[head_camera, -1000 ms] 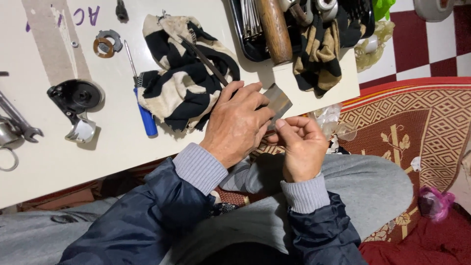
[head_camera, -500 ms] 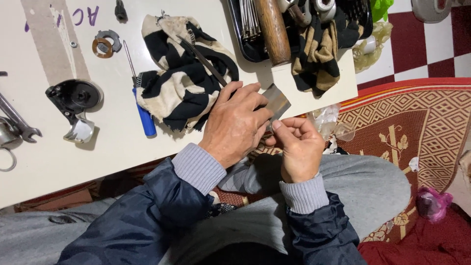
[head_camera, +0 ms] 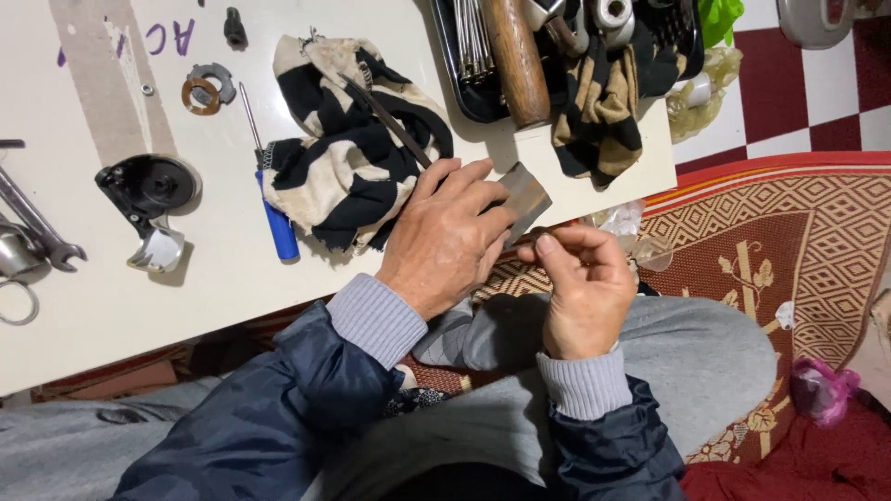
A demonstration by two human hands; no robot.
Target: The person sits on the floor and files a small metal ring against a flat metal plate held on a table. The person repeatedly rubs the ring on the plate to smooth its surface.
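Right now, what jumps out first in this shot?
Two hands meet at the white table's front edge: the left hand presses a flat grey metal piece, and the right hand pinches something too small to tell. Behind them lies a black-and-cream striped cloth, with a blue-handled screwdriver to its left.

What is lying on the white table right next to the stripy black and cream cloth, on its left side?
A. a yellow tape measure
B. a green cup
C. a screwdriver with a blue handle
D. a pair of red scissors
C: a screwdriver with a blue handle lies on the white table just left of the striped cloth, its thin metal shaft pointing away from the person.
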